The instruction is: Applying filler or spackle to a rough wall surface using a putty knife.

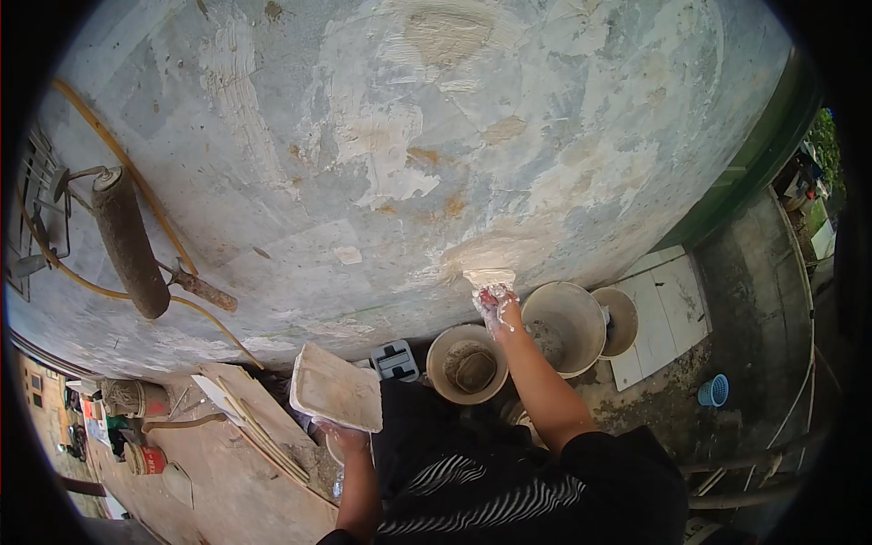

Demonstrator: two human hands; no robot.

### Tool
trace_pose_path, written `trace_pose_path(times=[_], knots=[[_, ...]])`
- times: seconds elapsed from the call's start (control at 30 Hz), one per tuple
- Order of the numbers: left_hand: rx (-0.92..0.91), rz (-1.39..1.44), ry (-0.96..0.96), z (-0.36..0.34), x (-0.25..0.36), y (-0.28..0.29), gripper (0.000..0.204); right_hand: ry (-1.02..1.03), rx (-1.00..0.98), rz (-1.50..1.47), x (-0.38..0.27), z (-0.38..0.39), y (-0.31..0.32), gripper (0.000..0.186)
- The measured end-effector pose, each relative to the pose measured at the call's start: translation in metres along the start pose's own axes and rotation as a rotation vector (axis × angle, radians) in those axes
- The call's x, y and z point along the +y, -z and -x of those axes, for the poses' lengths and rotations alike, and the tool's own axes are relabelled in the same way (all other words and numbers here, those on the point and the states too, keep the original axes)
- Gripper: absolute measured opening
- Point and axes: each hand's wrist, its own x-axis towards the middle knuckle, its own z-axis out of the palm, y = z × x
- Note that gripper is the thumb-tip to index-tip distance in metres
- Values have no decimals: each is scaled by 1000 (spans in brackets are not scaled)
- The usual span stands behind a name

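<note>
My right hand (499, 311), smeared with white paste, is closed on a putty knife (490, 278). The knife's wide edge, coated in pale filler, lies against the low part of the wall (291, 191). Fresh cream filler (522, 247) shows just above it. Nearer my body, my left hand (341, 438) grips a squarish shallow tray (336, 392) from below; its surface is crusted with pale filler. Most of the left fingers are hidden under the tray. Grey and white patches cover the wall.
Round buckets (566, 350) stand along the wall's foot, beside a grey plastic case (396, 361). On the left hang a paint roller (130, 241) and a yellow hose (113, 132). Boards (259, 422) lie at lower left. A blue basket (714, 391) and white tiles (668, 304) are right.
</note>
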Motion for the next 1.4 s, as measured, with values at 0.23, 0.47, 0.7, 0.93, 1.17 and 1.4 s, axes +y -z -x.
trace_pose_path(times=[0.23,0.47,0.7,0.93,1.17,1.4], knots=[[-174,-717,-148,-11,17,18,73,-133,67,115,25,-2,24,10],[75,-339,-164,-7,8,16,71,-43,18,22,-20,17,-50,5],[215,38,-68,15,-6,-3,80,299,-232,-131,-136,102,-122,9],[457,44,-172,11,-3,-5,84,177,-42,107,-111,76,-52,3],[306,799,262,26,3,-4,76,-91,-11,228,-60,19,-42,9],[221,1150,461,36,11,-14,67,84,-292,74,-138,111,-104,9]])
